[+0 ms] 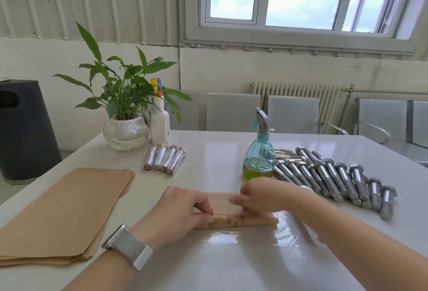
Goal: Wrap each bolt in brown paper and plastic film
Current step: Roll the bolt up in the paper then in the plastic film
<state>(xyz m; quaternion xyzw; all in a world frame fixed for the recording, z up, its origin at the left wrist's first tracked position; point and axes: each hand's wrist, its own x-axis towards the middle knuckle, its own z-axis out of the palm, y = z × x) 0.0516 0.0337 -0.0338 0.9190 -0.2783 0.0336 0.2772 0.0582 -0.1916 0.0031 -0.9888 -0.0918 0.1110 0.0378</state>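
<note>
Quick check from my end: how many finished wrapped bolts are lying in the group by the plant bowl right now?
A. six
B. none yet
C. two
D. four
D: four wrapped bolts lie side by side on the table just in front of the glass plant bowl, while the left hand and right hand work on another paper roll.

A single head-worn view looks forward and steeply down across the table (231, 267) from its near edge, close above the person's forearms, facing the far edge, the wall and the window (301, 0) beyond.
</note>
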